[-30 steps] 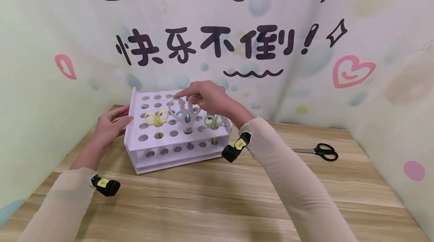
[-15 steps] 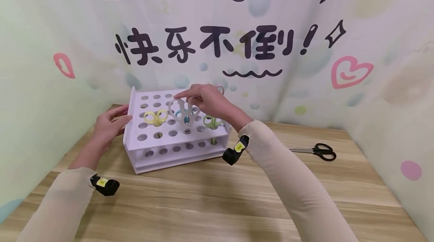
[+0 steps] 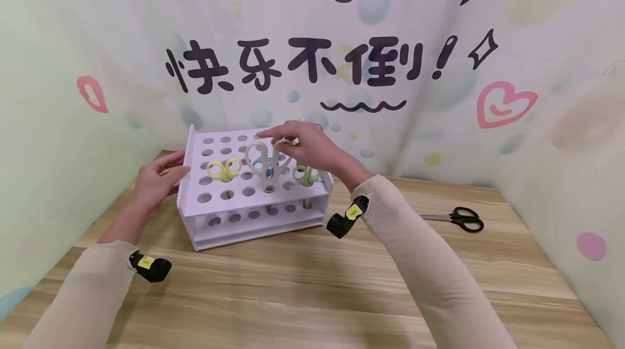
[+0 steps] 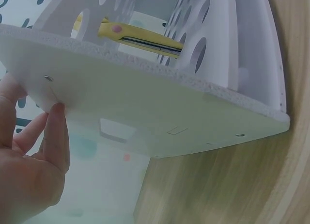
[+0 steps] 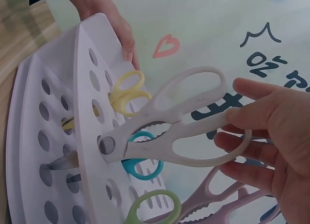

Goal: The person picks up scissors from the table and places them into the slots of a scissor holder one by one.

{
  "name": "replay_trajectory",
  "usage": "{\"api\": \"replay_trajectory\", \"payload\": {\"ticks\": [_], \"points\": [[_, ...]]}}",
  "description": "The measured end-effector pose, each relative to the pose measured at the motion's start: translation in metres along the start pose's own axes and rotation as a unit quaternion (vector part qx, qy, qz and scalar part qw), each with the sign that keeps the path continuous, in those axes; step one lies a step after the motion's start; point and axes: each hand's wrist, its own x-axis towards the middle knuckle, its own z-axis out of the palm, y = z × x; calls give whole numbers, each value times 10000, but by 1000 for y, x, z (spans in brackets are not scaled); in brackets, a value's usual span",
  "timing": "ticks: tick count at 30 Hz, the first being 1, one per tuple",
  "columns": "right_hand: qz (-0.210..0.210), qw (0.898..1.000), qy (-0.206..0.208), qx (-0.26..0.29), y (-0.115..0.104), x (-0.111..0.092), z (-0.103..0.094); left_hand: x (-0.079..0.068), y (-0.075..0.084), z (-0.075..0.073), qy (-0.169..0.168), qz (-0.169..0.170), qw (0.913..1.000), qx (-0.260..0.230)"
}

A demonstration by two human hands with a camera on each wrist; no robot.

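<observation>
White kitchen scissors [image 3: 267, 164] stand handles-up in a front-row hole of the white rack [image 3: 205, 209]. My right hand [image 3: 310, 145] holds one loop, with the thumb on it and fingers behind it; the right wrist view shows the white scissors [image 5: 160, 112] with the blades down through the rack. At the rack's left side panel [image 4: 121, 98], my left hand [image 3: 153, 178] rests its fairly straight fingers against the outer face. Yellow scissors [image 3: 224, 170], teal scissors [image 5: 145, 158] and green scissors [image 3: 306, 175] sit in other holes.
Pink-purple scissors [image 5: 227, 200] stand in the rack's far part, mostly hidden by the right hand in the head view. Black-handled scissors [image 3: 466, 219] lie on the wooden table [image 3: 293, 294] to the right. A printed cloth wall [image 3: 342, 83] is close behind the rack.
My right hand has shifted slightly right; its index finger has come off the left loop. The scissors' handles have tipped a little right. The left hand and rack look unchanged.
</observation>
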Motion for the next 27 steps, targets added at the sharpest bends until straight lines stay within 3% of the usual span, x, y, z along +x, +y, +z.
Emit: {"api": "replay_trajectory", "payload": {"ticks": [5, 12, 17, 27], "points": [[67, 9999, -84, -68, -5, -1, -8, 0, 2, 2, -30, 4, 9999, -140], [196, 9996, -113, -171, -6, -5, -16, 2, -2, 1, -19, -83, 9998, 168], [168, 9996, -76, -195, -6, -11, -26, 1, -2, 2, -19, -49, 9999, -137], [237, 9983, 281, -458, 12, -46, -53, 0, -1, 0, -56, -38, 9992, -398]]}}
